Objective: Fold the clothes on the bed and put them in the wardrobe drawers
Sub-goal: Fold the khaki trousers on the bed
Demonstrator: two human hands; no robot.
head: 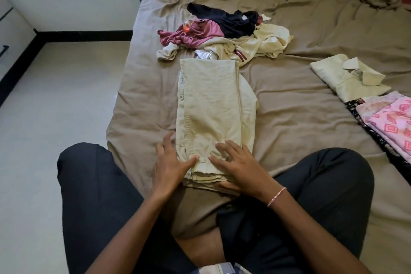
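Item: trousers point(211, 107), beige. Lying doubled lengthwise on the bed point(300, 118), running straight away from the seated person's crossed legs, with the near end just in front of the knees.

Hands: left hand point(169, 167) is resting at the trousers' near left edge, fingers spread and straight, thumb touching the cloth. Right hand point(238, 169) is lying flat on the near end, fingers spread, thumb down at the near edge. Neither is pinching anything.

Step, as judged: smoothing the lengthwise fold, ahead of the crosswise fold. The next move is calling for a grip on the near end with both hands, carrying it up toward the far end with the layered edges kept square. The loose cloth bulging along the right side is likely to slip out unless tucked in first.

Beyond: pile point(224, 31) of unfolded clothes, dark, maroon and cream, touching the trousers' far end and awaiting folding.

Right: shirt point(347, 78), pale, folded; just nearer, a stack point(387, 122) of folded pink prints over a dark floral piece.

Drawers: a white front with a dark handle point(4, 51) is showing at the far left; whether it is the wardrobe cannot be told.
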